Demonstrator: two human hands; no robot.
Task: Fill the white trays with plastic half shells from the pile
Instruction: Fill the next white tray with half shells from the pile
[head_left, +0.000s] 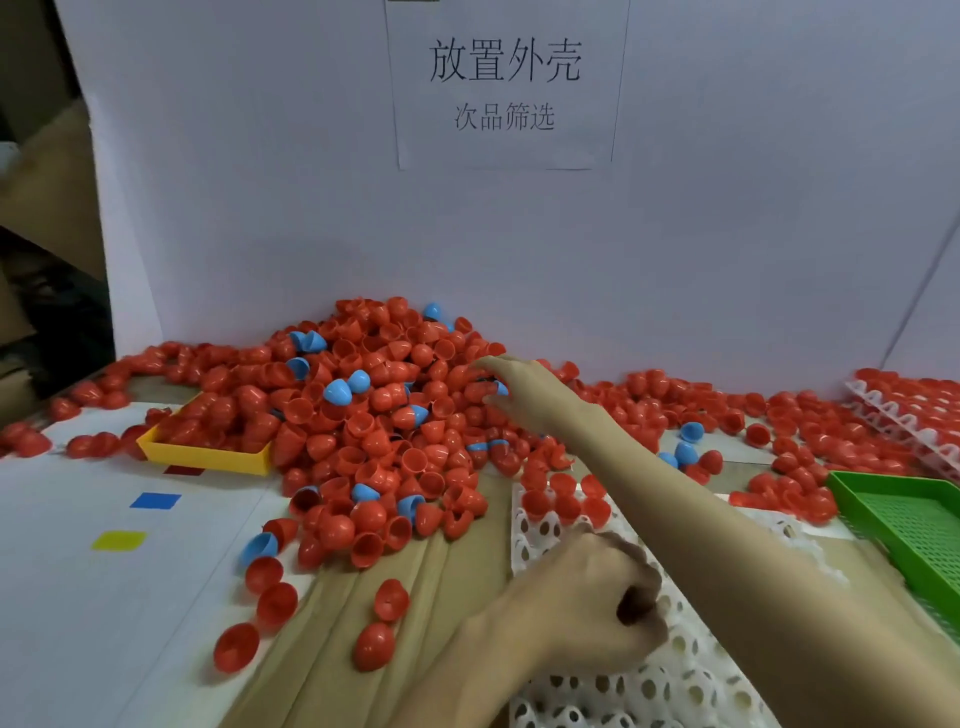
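White-papered desk (78, 597) against a white wall (260, 208). The pile (374, 415) lies under the right grip (511, 376) — fingers reaching, hold unclear; left grip (602, 608) curled, contents hidden, on the white tray (649, 691) — green tray (914, 525) beside.

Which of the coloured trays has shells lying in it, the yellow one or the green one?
The yellow tray left of the pile: red shells spill into it. The green tray at the right shows only bare mesh.
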